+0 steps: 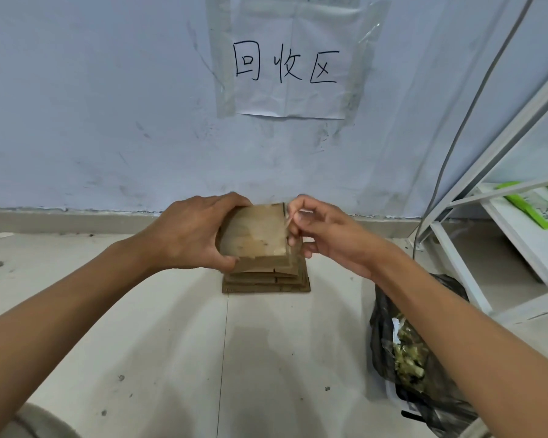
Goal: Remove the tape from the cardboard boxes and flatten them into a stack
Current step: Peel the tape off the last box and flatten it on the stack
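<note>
A small brown cardboard box [257, 230] with glossy tape over its top is held just above a stack of flattened cardboard [266, 281] on the floor by the wall. My left hand [196, 232] grips the box's left side, thumb at its near corner. My right hand [323, 233] is at the box's right edge, thumb and forefinger pinching a thin strip of tape [288, 221] that stands away from that edge.
A black rubbish bag [418, 352] holding scraps lies on the floor at the right. White metal shelving [487, 216] with green packets stands farther right, a grey cable beside it. A paper sign [288, 64] is taped to the wall above the stack.
</note>
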`<act>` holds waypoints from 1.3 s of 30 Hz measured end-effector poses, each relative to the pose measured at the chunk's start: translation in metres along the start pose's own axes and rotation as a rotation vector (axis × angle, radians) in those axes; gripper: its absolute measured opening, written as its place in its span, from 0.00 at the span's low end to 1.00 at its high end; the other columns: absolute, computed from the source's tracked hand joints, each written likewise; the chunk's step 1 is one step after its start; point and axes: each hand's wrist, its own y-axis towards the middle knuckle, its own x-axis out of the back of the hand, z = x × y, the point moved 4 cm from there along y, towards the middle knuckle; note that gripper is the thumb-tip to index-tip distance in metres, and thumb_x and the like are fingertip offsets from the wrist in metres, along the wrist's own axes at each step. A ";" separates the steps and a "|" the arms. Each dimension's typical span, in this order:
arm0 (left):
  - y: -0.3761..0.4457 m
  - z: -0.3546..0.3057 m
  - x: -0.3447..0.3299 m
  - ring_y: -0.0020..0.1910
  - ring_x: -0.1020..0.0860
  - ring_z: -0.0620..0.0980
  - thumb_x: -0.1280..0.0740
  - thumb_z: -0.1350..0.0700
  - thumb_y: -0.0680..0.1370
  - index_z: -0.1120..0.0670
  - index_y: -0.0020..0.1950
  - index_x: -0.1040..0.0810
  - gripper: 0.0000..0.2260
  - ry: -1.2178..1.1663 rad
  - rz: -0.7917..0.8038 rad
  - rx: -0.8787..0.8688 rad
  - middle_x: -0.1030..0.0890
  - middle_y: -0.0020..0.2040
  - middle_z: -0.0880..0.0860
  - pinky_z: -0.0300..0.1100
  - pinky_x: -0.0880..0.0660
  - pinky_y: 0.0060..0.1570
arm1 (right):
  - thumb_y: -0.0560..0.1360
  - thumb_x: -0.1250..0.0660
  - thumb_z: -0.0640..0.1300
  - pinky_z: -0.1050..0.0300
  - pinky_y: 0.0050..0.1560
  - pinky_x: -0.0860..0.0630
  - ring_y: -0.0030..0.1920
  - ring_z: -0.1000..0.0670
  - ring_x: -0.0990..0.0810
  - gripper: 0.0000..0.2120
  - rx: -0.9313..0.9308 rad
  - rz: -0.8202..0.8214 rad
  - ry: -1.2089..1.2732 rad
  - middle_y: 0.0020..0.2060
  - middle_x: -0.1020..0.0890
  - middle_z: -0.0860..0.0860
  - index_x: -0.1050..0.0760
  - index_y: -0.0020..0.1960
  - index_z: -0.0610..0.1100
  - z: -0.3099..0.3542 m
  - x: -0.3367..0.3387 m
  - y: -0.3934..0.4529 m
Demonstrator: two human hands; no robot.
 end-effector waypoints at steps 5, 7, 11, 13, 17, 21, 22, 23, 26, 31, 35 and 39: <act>0.002 -0.008 -0.006 0.54 0.29 0.47 0.27 0.34 0.62 0.44 0.79 0.42 0.49 -0.013 -0.056 -0.058 0.27 0.62 0.44 0.41 0.34 0.49 | 0.87 0.41 0.42 0.56 0.41 0.23 0.49 0.47 0.20 0.05 -0.017 0.108 0.447 0.46 0.24 0.47 0.29 0.53 0.47 0.006 -0.013 0.000; 0.004 -0.020 -0.012 0.54 0.29 0.44 0.28 0.31 0.63 0.43 0.82 0.47 0.52 -0.055 -0.036 -0.065 0.28 0.68 0.45 0.42 0.34 0.51 | 0.88 0.42 0.42 0.54 0.43 0.23 0.50 0.46 0.21 0.05 -0.027 0.142 0.399 0.46 0.24 0.47 0.31 0.53 0.47 0.004 -0.023 0.002; 0.007 -0.032 -0.013 0.47 0.26 0.43 0.32 0.29 0.65 0.36 0.80 0.44 0.46 -0.028 -0.067 -0.084 0.29 0.59 0.38 0.43 0.29 0.39 | 0.88 0.43 0.42 0.54 0.40 0.23 0.48 0.45 0.18 0.05 -0.056 0.003 0.295 0.47 0.21 0.46 0.30 0.54 0.44 0.009 -0.023 0.005; 0.008 -0.030 -0.009 0.49 0.23 0.44 0.33 0.28 0.65 0.37 0.76 0.39 0.41 -0.017 -0.109 -0.056 0.29 0.60 0.38 0.44 0.27 0.39 | 0.87 0.42 0.41 0.55 0.37 0.24 0.47 0.45 0.17 0.04 -0.073 -0.129 0.326 0.49 0.21 0.44 0.30 0.55 0.42 0.009 -0.018 0.005; 0.009 -0.028 -0.005 0.48 0.21 0.46 0.32 0.28 0.64 0.39 0.69 0.33 0.36 -0.076 -0.183 0.014 0.27 0.61 0.38 0.48 0.23 0.42 | 0.87 0.42 0.39 0.57 0.34 0.26 0.46 0.46 0.19 0.04 -0.010 -0.279 0.465 0.57 0.25 0.40 0.30 0.57 0.40 0.007 -0.025 0.004; 0.007 -0.033 -0.002 0.46 0.21 0.47 0.32 0.29 0.64 0.39 0.66 0.32 0.34 -0.110 -0.242 0.023 0.25 0.59 0.39 0.49 0.22 0.42 | 0.86 0.40 0.39 0.59 0.35 0.25 0.43 0.49 0.17 0.04 0.060 -0.368 0.664 0.47 0.19 0.44 0.28 0.56 0.40 0.003 -0.035 0.004; 0.007 -0.034 -0.002 0.47 0.21 0.46 0.32 0.29 0.64 0.39 0.66 0.31 0.33 -0.130 -0.253 0.035 0.25 0.59 0.38 0.49 0.22 0.43 | 0.86 0.41 0.39 0.60 0.35 0.24 0.42 0.50 0.17 0.05 0.068 -0.388 0.715 0.44 0.18 0.45 0.27 0.54 0.40 0.002 -0.037 0.004; 0.007 -0.035 -0.001 0.47 0.21 0.45 0.31 0.29 0.64 0.38 0.66 0.31 0.33 -0.145 -0.261 0.047 0.25 0.59 0.38 0.49 0.22 0.43 | 0.87 0.41 0.38 0.61 0.35 0.23 0.41 0.50 0.16 0.07 0.073 -0.400 0.758 0.44 0.17 0.46 0.26 0.52 0.40 0.001 -0.038 0.003; 0.007 -0.038 -0.002 0.46 0.23 0.43 0.30 0.29 0.65 0.39 0.67 0.31 0.34 -0.167 -0.245 0.021 0.26 0.59 0.38 0.48 0.23 0.42 | 0.87 0.41 0.39 0.63 0.36 0.21 0.37 0.52 0.17 0.10 0.063 -0.424 0.793 0.43 0.15 0.46 0.25 0.48 0.41 0.000 -0.038 0.004; 0.007 -0.046 -0.004 0.42 0.25 0.44 0.32 0.28 0.69 0.39 0.72 0.36 0.35 -0.061 -0.166 -0.170 0.28 0.63 0.41 0.45 0.26 0.34 | 0.87 0.40 0.41 0.64 0.29 0.29 0.31 0.54 0.24 0.09 0.008 -0.445 0.451 0.38 0.18 0.50 0.26 0.48 0.42 0.010 -0.028 0.001; 0.007 -0.054 0.000 0.37 0.29 0.41 0.32 0.27 0.72 0.41 0.71 0.35 0.34 -0.152 -0.211 -0.247 0.32 0.69 0.44 0.44 0.27 0.32 | 0.85 0.35 0.43 0.63 0.31 0.29 0.27 0.54 0.29 0.06 0.039 -0.508 0.281 0.31 0.21 0.49 0.23 0.52 0.42 0.015 -0.026 -0.002; 0.005 -0.063 0.004 0.52 0.20 0.48 0.38 0.28 0.78 0.35 0.69 0.31 0.22 -0.095 -0.204 -0.372 0.34 0.73 0.47 0.46 0.24 0.31 | 0.85 0.34 0.41 0.63 0.29 0.30 0.26 0.55 0.29 0.06 0.060 -0.543 0.203 0.32 0.21 0.48 0.21 0.52 0.39 0.017 -0.023 -0.005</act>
